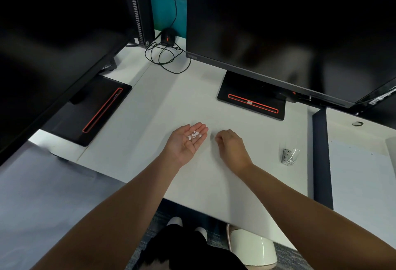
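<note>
**Several white bits gathered in the palm, the rest unclear**

Roughly a dozen small white bits (194, 135) lie in a loose cluster on the left hand (186, 141), where the palm meets the fingers. That hand is turned palm up over the middle of the desk (150, 102), with its fingers straight and close together, so it serves as a flat tray and grips nothing.

Just beside it, the right hand (231, 147) is turned knuckles up with its fingers curled down toward the desk top. Its fingertips are hidden under the hand, so I cannot tell whether it pinches a bit, only touches the surface, or holds nothing.

Judging by this, the collecting looks well advanced. The palm carries a fair pile, and no loose bits show on the white surface around the hands, though pale pieces would be hard to spot there.

What seems left is to empty the palm somewhere. A clear container (290, 156) stands near the desk's right edge, well apart from both hands. A monitor stand (252, 100) sits toward the far edge.
</note>
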Available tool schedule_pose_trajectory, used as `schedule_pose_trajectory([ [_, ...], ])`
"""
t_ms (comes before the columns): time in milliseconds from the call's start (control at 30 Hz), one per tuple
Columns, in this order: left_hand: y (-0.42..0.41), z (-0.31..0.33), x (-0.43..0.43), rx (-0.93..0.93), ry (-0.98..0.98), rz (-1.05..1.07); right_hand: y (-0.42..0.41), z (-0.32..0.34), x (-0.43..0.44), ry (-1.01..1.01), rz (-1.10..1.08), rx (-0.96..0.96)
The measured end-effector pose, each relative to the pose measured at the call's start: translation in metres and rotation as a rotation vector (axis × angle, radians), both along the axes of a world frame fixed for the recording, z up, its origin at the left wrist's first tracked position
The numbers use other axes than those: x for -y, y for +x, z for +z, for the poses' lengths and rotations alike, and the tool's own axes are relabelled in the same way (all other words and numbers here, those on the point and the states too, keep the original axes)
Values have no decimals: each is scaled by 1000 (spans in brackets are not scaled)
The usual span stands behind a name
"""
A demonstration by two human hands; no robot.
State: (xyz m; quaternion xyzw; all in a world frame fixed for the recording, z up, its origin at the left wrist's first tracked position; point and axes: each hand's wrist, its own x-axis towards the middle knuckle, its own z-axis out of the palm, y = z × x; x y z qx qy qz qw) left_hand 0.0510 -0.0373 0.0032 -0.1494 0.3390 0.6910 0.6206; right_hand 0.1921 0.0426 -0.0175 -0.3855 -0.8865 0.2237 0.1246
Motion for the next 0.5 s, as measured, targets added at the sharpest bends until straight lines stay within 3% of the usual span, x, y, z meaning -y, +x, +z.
schedule_pose_trajectory([
  [167, 3, 1, -2, -36, -8, -40, -12, 24, 6, -6, 50, -247],
  [333, 9, 1, -5, -28, -21, -65, -16, 26, 2, 4, 49, -226],
  [500, 10, 0, -4, -40, -21, -74, -17, 28, 0, -152, -72, -239],
])
